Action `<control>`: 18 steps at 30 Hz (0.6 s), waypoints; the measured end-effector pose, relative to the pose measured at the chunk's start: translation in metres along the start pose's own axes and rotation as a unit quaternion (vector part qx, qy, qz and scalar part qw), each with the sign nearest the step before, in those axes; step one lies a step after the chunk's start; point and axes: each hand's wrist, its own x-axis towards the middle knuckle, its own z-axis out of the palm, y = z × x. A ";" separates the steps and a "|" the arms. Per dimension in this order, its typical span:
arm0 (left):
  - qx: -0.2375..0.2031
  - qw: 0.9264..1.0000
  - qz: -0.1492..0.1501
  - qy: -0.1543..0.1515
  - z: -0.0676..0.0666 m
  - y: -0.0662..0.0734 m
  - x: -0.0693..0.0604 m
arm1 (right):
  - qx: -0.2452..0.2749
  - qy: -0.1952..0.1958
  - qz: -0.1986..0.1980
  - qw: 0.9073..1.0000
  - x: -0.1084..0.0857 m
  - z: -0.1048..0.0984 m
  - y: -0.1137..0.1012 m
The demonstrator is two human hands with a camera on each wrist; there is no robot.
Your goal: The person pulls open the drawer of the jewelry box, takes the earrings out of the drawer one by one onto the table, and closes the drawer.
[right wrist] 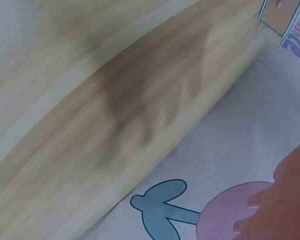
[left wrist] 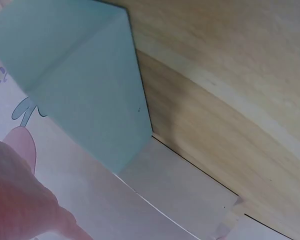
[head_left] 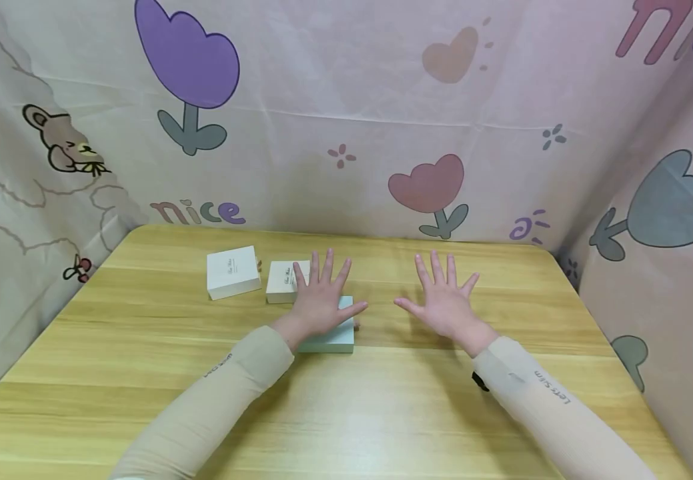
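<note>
In the head view my left hand (head_left: 317, 303) is spread, palm down, above a light green box (head_left: 329, 343), partly covering it and a white box (head_left: 280, 283) behind. Another white box (head_left: 233, 272) with small print lies farther left. My right hand (head_left: 445, 307) is spread over the table to the right, holding nothing. The left wrist view shows the green box (left wrist: 90, 90) close up, a white box (left wrist: 177, 187) beyond it and part of my left hand (left wrist: 25, 200). Part of my right hand (right wrist: 280, 200) shows at the right wrist view's edge.
The wooden table (head_left: 376, 413) carries the boxes on its left and middle part. A printed curtain (head_left: 322, 100) hangs behind the table's back edge and along both sides. A box's open-looking end (right wrist: 282, 17) shows in the right wrist view's upper corner.
</note>
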 end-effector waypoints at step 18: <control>0.022 0.995 0.061 -0.070 -0.008 -0.024 -0.048 | 0.006 0.001 0.000 1.000 -0.003 0.001 0.010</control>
